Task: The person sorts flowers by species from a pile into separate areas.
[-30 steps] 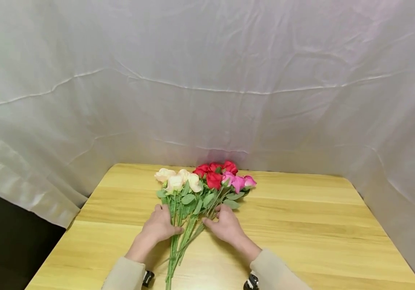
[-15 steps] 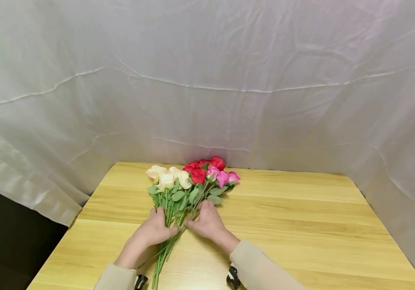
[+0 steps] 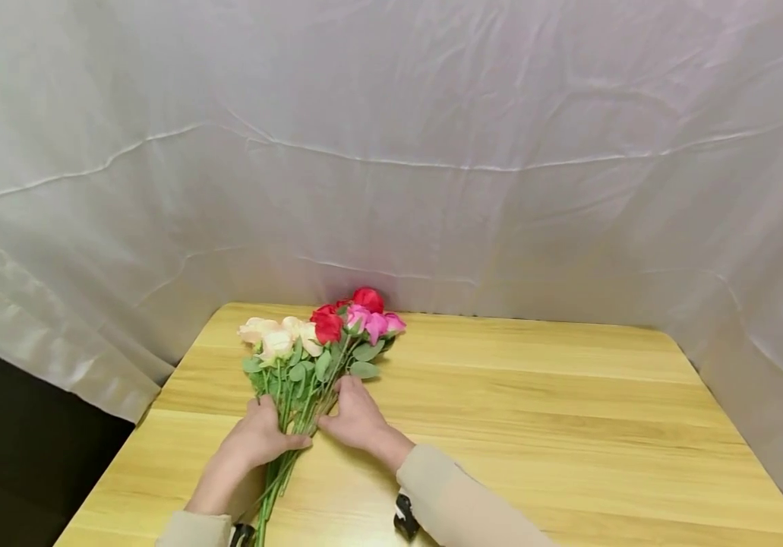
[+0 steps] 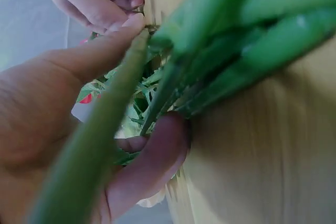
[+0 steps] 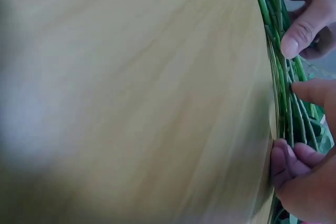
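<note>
A bunch of artificial-looking roses lies on the wooden table with its stems toward me. In the head view, cream roses (image 3: 276, 346) are at its left, red roses (image 3: 327, 327) in the middle and back, and pink roses (image 3: 376, 325) at the right. My left hand (image 3: 259, 434) grips the green stems (image 3: 269, 486) from the left, thumb across them. From the other side my right hand (image 3: 355, 419) holds the stems just below the leaves; its curled fingers (image 5: 286, 163) reach the stems by the tabletop in the right wrist view. Both thumbs are close together.
The wooden table (image 3: 535, 425) stretches away to the right of the bunch. Behind it hangs a pale grey curtain (image 3: 432, 220), also along both sides. A dark area (image 3: 22, 441) shows past the table's left edge.
Both hands and the whole bunch have shifted left along the table. The hands have come nearer each other, and the stems and blooms are packed closer together.
</note>
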Motion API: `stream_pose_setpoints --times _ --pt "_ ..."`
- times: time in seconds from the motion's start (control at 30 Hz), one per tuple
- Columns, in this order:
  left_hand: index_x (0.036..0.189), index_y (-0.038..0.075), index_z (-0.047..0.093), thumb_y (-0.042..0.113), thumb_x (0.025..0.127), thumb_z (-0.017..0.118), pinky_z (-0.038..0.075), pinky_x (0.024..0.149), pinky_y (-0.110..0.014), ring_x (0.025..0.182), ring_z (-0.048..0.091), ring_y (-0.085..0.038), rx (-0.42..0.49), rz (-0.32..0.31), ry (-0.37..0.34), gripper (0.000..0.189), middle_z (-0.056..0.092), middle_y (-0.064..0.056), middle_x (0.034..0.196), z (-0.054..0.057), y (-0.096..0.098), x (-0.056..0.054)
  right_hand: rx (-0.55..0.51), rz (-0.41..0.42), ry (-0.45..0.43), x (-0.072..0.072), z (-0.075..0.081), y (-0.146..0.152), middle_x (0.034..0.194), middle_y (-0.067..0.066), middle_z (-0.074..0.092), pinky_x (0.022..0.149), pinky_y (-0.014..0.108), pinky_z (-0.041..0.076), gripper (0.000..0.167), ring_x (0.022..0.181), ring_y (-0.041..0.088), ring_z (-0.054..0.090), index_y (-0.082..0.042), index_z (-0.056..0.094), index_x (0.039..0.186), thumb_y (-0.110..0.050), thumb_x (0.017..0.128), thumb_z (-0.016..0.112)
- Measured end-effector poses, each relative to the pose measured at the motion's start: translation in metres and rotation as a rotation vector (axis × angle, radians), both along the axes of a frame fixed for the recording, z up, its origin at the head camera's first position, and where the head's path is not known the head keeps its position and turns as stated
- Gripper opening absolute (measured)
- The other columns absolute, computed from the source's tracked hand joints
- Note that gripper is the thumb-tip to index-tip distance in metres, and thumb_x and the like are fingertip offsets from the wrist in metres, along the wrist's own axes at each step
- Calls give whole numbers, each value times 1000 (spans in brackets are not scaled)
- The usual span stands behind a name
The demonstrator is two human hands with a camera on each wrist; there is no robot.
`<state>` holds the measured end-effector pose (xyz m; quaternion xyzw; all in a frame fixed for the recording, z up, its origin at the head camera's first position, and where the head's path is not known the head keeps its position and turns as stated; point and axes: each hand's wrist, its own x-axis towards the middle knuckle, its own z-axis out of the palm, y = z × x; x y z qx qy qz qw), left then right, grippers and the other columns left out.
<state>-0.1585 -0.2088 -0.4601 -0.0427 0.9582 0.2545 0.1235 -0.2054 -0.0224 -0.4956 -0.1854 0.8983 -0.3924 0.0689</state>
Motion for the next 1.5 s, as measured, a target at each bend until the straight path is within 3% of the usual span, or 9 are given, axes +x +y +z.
stream_pose_setpoints --times 0.1,0.43,0.57,0.63,0.77,0.87,1.1,1.37,1.5 --pt "147 -27 19 51 81 87 43 106 -67 130 42 -65 6 27 -9 122 26 -55 145 0 -14 -1 -38 26 -26 -3 0 -12 119 10 57 97 38 55 56 106 24 61 3 56 130 -24 87 80" --pt "139 -31 22 58 80 85 48 99 -67 124 45 -67 -11 96 -36 124 29 -57 136 1 -61 4 -50 185 -61 1 2 -49 115 3 56 90 24 50 78 86 3 50 3 43 155 -26 90 76" --pt "137 -32 22 62 78 84 48 99 -67 124 45 -68 -5 112 -56 128 31 -58 134 -1 -74 4 1 225 -41 4 3 -56 135 5 55 100 25 49 79 96 4 54 -2 41 158 -28 91 74" --pt "137 -32 22 62 78 84 47 99 -68 123 45 -68 -3 111 -56 127 31 -58 133 -2 -77 3 40 229 -31 5 4 -57 148 7 52 109 28 45 78 112 9 58 -5 40 159 -31 93 73" --pt "136 -33 22 64 78 83 44 101 -70 124 42 -70 -3 103 -46 129 30 -58 132 0 -81 2 94 226 -31 6 9 -60 162 10 41 121 34 33 75 145 22 44 -10 40 160 -33 96 69" --pt "138 -33 19 65 80 81 43 101 -71 125 41 -71 -10 97 -57 130 27 -59 134 0 -80 2 113 219 -35 8 11 -60 164 9 40 123 35 30 74 151 25 37 -10 39 160 -33 96 68" --pt "141 -28 21 70 84 74 47 91 -72 120 46 -70 -79 73 -85 124 28 -56 137 0 -76 7 127 198 -63 11 9 -55 165 9 38 122 38 32 78 152 26 36 -10 39 161 -34 93 71" --pt "144 -27 23 66 91 67 48 90 -73 120 46 -70 -134 27 -88 116 29 -54 140 6 -77 8 111 204 -67 10 10 -52 165 11 37 122 40 32 80 151 28 36 -8 37 161 -33 93 70" --pt "143 -26 25 61 94 68 48 88 -73 119 48 -69 -166 29 -94 109 33 -52 139 9 -73 10 -57 136 -132 10 7 -53 146 13 56 105 34 50 74 120 21 61 -2 43 156 -23 91 73"
